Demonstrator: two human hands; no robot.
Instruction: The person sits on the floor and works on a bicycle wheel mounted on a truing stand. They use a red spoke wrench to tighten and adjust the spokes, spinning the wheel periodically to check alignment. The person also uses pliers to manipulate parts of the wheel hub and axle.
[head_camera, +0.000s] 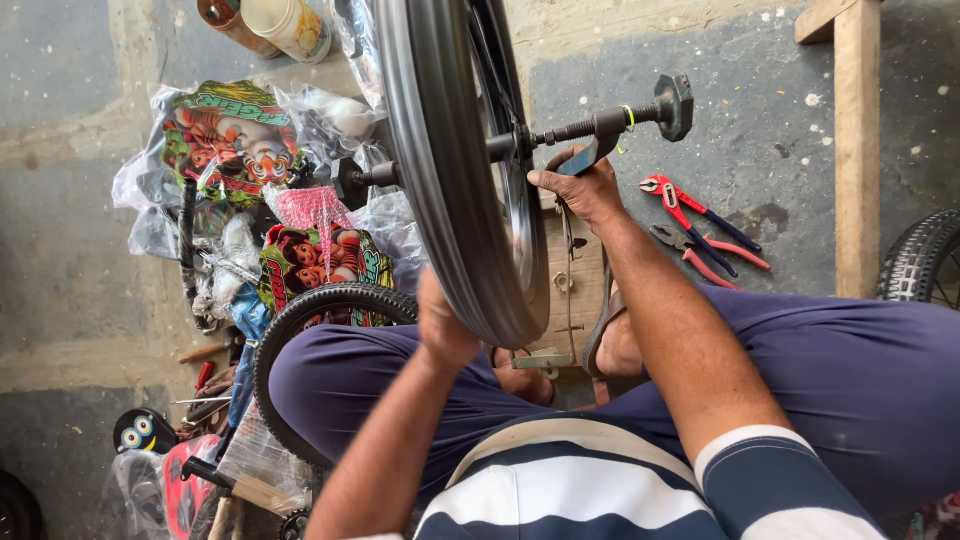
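Observation:
A black bicycle wheel rim (440, 160) stands upright between my knees, its threaded axle (600, 122) sticking out to the right with a black nut at the end. My left hand (442, 325) presses against the near edge of the rim. My right hand (580, 185) grips a dark tool just under the axle, close to the hub. The fingers of my left hand are hidden behind the rim.
Red and blue pliers (700, 230) lie on the concrete floor to the right. A wooden post (858, 150) stands further right, with a tyre (920, 255) beside it. A small tyre (310, 310), plastic bags with colourful printed parts (240, 140) and loose tools lie at the left.

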